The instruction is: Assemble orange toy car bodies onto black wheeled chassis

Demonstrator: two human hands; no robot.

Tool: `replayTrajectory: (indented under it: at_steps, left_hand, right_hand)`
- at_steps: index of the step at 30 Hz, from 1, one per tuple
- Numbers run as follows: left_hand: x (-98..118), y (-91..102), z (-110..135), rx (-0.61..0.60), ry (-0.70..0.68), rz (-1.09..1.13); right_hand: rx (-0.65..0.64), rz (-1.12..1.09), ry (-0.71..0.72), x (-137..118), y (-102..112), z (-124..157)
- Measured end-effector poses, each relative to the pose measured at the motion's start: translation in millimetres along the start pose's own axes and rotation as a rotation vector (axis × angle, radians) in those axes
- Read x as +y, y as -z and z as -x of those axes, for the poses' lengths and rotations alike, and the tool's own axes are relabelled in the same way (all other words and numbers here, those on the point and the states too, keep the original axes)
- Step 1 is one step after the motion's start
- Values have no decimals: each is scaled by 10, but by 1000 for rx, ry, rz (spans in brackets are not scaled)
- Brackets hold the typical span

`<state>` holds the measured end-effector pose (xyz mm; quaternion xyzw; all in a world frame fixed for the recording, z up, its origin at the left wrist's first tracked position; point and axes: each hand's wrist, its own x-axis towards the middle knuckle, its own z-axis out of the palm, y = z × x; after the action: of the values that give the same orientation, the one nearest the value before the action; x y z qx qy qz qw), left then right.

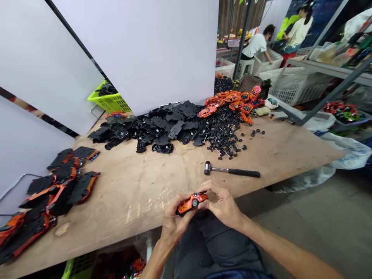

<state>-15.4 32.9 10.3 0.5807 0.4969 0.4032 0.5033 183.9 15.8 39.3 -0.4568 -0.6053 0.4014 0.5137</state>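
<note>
Both my hands hold an orange toy car body [192,203] above the table's front edge, with one black wheel showing on its near side. My left hand [176,219] grips its left end, and my right hand [222,203] wraps over its right end. A small black-handled hammer [231,171] lies on the plywood table [139,193] beyond my right hand. Farther back lie black plastic chassis [165,126], wheels on axles [223,131] and orange car shells [229,102]. Orange cars with black undersides [55,193] lie grouped at the table's left.
White partition panels [130,50] rise behind the table, with a lime-green basket [109,99] at their corner. Beyond the far right edge, a person [255,46] bends over a white crate [267,62] and another person [298,33] stands. Plastic bags [345,153] hang beside the table.
</note>
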Motion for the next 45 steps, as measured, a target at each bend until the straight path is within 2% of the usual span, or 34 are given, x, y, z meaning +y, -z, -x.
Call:
replayTrajectory:
  at_steps: [6,12,15,19,24,27,30,32,33,35,38,41,45]
  left_hand:
    - [3,34,50,45,23,77]
    - [101,-16,56,93,-13,79]
    - [106,3,50,120,31,171]
    - [48,37,68,73,66,230]
    - [-92,10,56,90,20,204]
    - [-89,-7,15,96,63,265]
    - [38,7,-33,28,189,502]
    - [144,37,-69,-17,308,743]
    - [185,58,-91,-35,366,867]
    - [227,109,-144,-74,458,1081]
    - [208,182,-233,-153,506,1262]
    - [176,206,-292,-175,504,1276]
    - [172,198,-268,-144,470,1125]
  right_hand:
    - [-52,38,28,-257,-20,-26]
    - [106,67,73,-327,-174,-3]
    - [-6,115,151,-311,-132,-58]
    - [-160,160,208,-335,0,-93]
    - [-105,221,230,-348,-83,-63]
    - [-93,201,168,-308,-138,-161]
    - [-114,104,33,-212,34,-338]
    - [-5,135,-10,-69,297,-420]
    - [89,216,-8,35,455,-436]
    - [261,512,47,301,766,-416]
    - [165,781,151,705,1070,-286]
    - [92,866,190,891,1098,-137]
    - [79,877,213,867,954,-69]
